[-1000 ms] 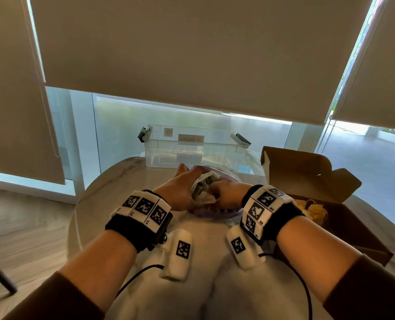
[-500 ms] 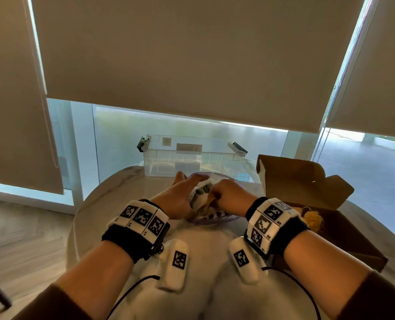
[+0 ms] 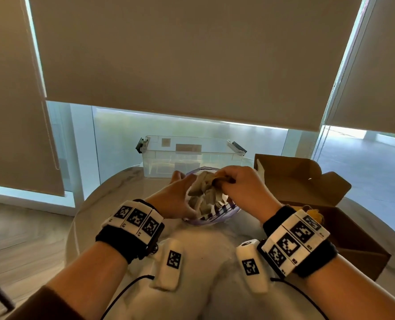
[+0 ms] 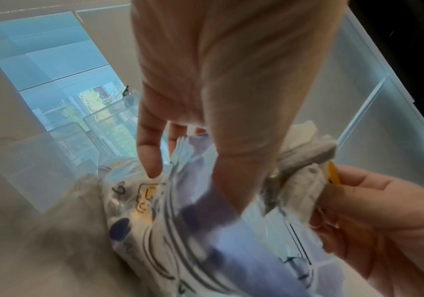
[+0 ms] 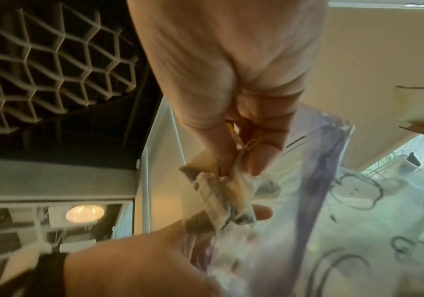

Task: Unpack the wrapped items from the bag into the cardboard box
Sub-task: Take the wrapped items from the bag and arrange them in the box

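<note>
Nearest the person, both forearms reach out over the marble-topped round table (image 3: 113, 262), the wrists banded with marker cuffs. Just beyond them the clear zip bag (image 3: 215, 217), printed in purple and dark line drawings, lies on the tabletop with its mouth turned up and away. The left hand (image 3: 173, 197) holds the bag's near-left edge, thumb laid across the plastic and fingers curled behind it, so the opening stays spread. The right hand (image 3: 240, 185) is over the mouth, its thumb and fingertips (image 5: 256, 160) pinched on the top of a wrapped item (image 3: 203, 192), a crumpled pale paper bundle with a bit of yellow showing at the pinch. That bundle stands half out of the bag, its long axis running from the bag's mouth up to the right fingers, between the two hands. The move ahead looks to turn on direction: the open cardboard box (image 3: 353, 239) lies to the right of the bag, on the right hand's side, well nearer that hand than the left, with something yellow already inside it. Farther off, a clear plastic storage bin (image 3: 191, 158) stands at the table's far edge, before the lowered blinds (image 3: 191, 65).
</note>
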Demonstrator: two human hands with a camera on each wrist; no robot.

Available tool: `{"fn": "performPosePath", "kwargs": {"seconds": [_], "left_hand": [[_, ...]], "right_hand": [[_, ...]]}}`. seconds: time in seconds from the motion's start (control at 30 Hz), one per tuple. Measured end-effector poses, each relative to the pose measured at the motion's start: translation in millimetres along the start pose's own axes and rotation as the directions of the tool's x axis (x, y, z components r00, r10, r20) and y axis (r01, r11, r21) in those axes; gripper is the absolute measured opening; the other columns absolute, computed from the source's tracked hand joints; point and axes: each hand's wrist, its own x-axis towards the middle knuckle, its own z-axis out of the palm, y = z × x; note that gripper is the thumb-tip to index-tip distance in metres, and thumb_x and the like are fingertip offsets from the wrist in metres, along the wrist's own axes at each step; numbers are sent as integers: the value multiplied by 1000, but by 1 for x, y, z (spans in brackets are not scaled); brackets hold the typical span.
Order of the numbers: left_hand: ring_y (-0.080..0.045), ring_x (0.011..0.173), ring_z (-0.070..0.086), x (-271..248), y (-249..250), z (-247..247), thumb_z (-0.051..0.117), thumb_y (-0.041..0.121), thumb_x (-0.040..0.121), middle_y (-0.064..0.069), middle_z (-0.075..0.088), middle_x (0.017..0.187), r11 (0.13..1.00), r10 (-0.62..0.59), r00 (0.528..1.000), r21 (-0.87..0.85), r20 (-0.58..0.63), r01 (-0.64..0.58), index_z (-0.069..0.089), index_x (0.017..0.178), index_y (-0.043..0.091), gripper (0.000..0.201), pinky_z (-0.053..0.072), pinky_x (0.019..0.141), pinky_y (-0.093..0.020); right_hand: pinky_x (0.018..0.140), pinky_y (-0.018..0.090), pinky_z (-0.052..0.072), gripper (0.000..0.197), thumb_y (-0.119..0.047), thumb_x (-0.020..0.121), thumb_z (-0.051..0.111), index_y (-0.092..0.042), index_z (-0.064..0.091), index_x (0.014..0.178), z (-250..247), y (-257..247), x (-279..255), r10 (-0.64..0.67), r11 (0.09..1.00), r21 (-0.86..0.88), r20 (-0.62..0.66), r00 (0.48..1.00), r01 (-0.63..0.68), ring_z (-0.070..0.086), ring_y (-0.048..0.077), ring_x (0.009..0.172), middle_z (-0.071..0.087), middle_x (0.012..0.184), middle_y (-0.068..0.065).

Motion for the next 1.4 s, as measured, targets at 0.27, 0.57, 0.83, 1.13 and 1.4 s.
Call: {"fn": "performPosePath", "kwargs": {"seconds": [0.27,0.57,0.83,1.13,1.4], "left_hand": [[-13,110,50,-14,17,-17,56,-14,74,6,54,118,925,51,952,-344,-303,-159,60,93,29,47,45,77,-26],[4,106,53,3,97,-6,53,36,89,18,51,118,743,236,955,-599,-182,-298,38,125,42,39,51,90,-21],[-17,85,70,11,120,17,61,30,87,1,67,102,720,188,982,-682,14,-128,46,116,37,33,56,65,-25],[-7,74,68,9,84,1,65,1,81,3,72,81,824,201,947,-566,251,-25,61,105,21,31,52,63,-16],[-19,87,64,12,76,19,45,1,93,-11,65,96,540,109,981,-838,161,77,58,102,4,17,55,72,-23]], "right_hand": [[55,14,52,15,-1,86,61,-16,65,85,-26,3,-27,125,923,375,-79,989,-87,59,2,55,62,69,-2],[50,16,49,10,-2,88,58,0,66,92,-53,19,-46,226,809,584,-206,952,-65,57,7,54,61,71,12],[69,34,55,14,3,88,54,6,66,94,-59,28,-46,286,792,602,-215,934,-104,59,27,74,62,87,29],[58,25,46,15,-8,91,56,-8,66,80,-62,38,-43,356,688,723,-264,896,-61,50,18,64,57,66,5],[50,19,45,18,-8,91,56,-13,64,75,-68,39,-43,459,524,852,-291,839,9,52,9,57,56,60,-2]]}}
